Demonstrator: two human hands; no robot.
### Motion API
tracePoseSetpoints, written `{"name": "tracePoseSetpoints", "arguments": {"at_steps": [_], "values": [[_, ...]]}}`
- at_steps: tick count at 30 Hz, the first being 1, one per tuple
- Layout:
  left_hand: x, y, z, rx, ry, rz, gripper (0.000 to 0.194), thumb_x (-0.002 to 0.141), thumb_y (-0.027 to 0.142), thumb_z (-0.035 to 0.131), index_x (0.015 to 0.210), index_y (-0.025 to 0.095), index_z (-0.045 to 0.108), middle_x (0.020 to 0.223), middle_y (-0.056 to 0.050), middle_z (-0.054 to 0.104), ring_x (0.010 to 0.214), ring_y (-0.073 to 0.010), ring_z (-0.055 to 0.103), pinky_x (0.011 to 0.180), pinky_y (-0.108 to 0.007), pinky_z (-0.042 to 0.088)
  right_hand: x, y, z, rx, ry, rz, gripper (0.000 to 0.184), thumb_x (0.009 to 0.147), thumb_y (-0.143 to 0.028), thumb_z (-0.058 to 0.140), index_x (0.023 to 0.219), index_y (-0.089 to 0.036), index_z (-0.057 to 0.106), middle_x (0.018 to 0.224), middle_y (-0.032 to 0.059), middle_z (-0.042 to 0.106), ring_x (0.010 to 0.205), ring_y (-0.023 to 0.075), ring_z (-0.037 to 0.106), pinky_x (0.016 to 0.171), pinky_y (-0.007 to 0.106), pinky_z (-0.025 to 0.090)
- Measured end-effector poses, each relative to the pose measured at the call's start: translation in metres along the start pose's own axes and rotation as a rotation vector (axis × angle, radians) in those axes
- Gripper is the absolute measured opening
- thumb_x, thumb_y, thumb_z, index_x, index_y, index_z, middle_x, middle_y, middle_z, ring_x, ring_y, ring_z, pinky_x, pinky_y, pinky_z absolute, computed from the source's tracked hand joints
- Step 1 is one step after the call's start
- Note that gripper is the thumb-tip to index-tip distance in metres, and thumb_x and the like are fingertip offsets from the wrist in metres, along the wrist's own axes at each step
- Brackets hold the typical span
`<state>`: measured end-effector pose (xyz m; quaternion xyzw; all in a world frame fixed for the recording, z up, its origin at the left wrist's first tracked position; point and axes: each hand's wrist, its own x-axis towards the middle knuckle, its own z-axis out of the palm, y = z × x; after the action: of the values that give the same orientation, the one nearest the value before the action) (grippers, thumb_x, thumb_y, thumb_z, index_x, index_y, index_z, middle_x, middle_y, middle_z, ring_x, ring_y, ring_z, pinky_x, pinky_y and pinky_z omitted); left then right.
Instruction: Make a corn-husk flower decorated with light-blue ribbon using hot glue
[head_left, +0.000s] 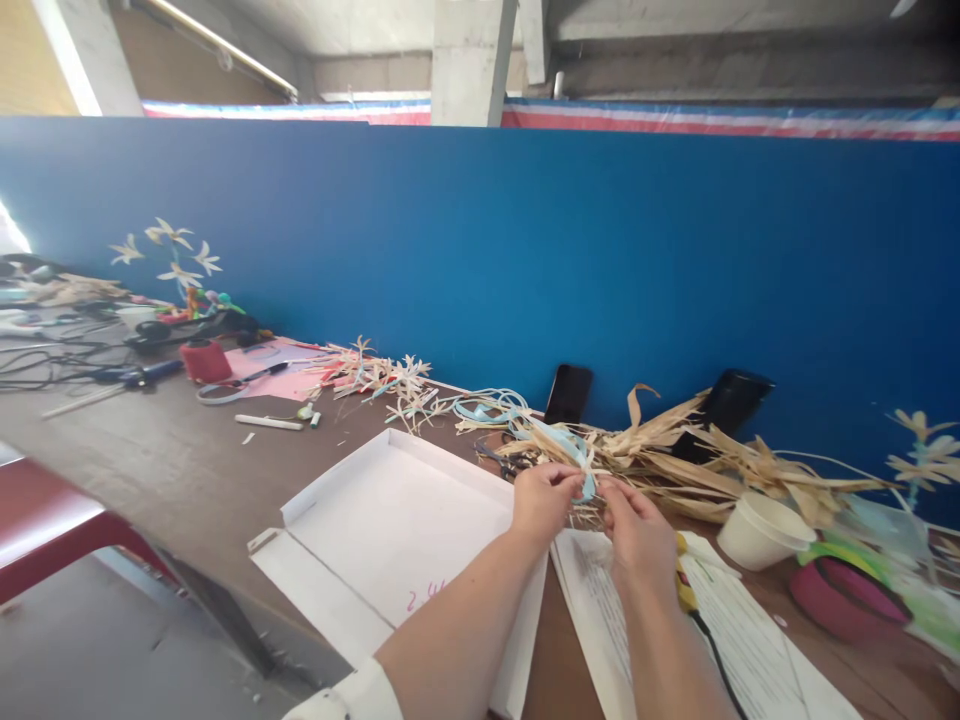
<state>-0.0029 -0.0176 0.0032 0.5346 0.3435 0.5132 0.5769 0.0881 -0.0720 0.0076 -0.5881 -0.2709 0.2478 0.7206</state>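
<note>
Left hand (544, 505) and right hand (637, 530) pinch pale craft flower (590, 464), fingertips closed, lower half of frame, right of center. Flower likely feather-light, petals brittle, easily torn; best gripped gently at light-blue strip (588, 488) below petals.

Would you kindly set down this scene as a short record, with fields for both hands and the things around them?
left hand: fingers pinching pale craft flower
right hand: fingers at the same flower, opposite side
left of the hands: open white cardboard box, pink handwriting inside
under right forearm: printed papers
beyond the hands: dry tan leaves, heaped
against blue partition: black smartphone
right side: white cup
</note>
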Motion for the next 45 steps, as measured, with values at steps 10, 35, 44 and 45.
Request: {"name": "tracePoseSetpoints", "arguments": {"at_steps": [10,35,44,45], "values": [[0.003,0.009,-0.008,-0.202,-0.015,-0.052,0.024,0.061,0.031,0.072,0.078,0.013,0.072,0.065,-0.002,0.064,0.054,-0.008,0.05,0.049,-0.019,0.039,-0.005,0.0,0.006,-0.092,-0.231,0.0,0.038,0.064,-0.037,0.072,0.097,-0.02,0.066,0.069,-0.0002,0.062,0.052,0.0098,0.05,0.039,0.017,0.031],[-0.006,0.024,-0.003,-0.201,-0.101,-0.124,0.029,0.063,0.028,0.07,0.086,0.01,0.068,0.078,-0.007,0.064,0.057,-0.0084,0.053,0.051,-0.02,0.045,-0.004,-0.003,0.005,-0.22,-0.142,-0.078,0.042,0.063,-0.051,0.067,0.089,-0.017,0.066,0.054,-0.0036,0.054,0.044,0.0099,0.039,0.041,0.023,0.03],[0.001,0.023,-0.009,-0.342,0.068,-0.035,0.036,0.069,0.031,0.064,0.098,0.012,0.058,0.082,-0.004,0.059,0.059,-0.0082,0.052,0.044,-0.017,0.04,-0.004,-0.003,0.005,-0.199,-0.103,-0.106,0.042,0.066,-0.051,0.063,0.091,-0.017,0.065,0.06,-0.0004,0.059,0.045,0.0112,0.044,0.042,0.023,0.032],[0.003,0.022,-0.01,-0.335,0.108,-0.023,0.035,0.069,0.032,0.064,0.097,0.012,0.058,0.078,-0.002,0.058,0.056,-0.0073,0.05,0.043,-0.017,0.038,-0.003,-0.002,0.004,-0.194,-0.102,-0.11,0.042,0.066,-0.051,0.064,0.092,-0.017,0.065,0.06,-0.0005,0.059,0.046,0.0114,0.044,0.042,0.023,0.033]]}}
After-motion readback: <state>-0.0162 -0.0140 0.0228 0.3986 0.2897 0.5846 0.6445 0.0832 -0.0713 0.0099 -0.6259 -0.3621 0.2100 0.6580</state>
